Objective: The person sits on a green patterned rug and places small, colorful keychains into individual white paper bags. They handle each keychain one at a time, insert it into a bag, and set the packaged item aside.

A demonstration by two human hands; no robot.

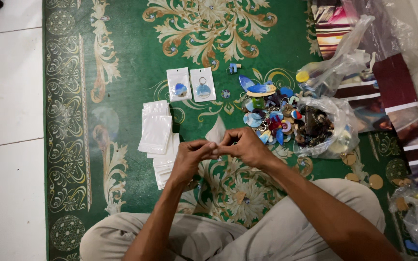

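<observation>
While I look down from the head camera, the biggest thing I see is the green carpet (136,53) with its cream scrollwork, spread beside pale floor tiles (8,96) on the left. My crossed legs in beige trousers (276,232) fill the bottom of the view. Along the right edge lie printed picture sheets (397,92) in dark red and brown, partly under crumpled clear plastic bags (344,63). Another clear bag (327,128) sits open just beside a heap of colourful keychain pieces (269,113), blue, red and white, with metal rings among them. Left of my hands is a stack of empty white pouches (156,133), fanned out and overlapping. Above that stack, two packed pouches (191,84) lie side by side, each showing a round blue keychain inside. A few round wooden discs (376,181) rest on the carpet near my right knee.

My left hand (189,157) and right hand (247,147) meet over the carpet in front of my legs, fingertips pressed together, both pinching a small white pouch (216,133) that rises between them. What the pouch contains, I cannot tell.
</observation>
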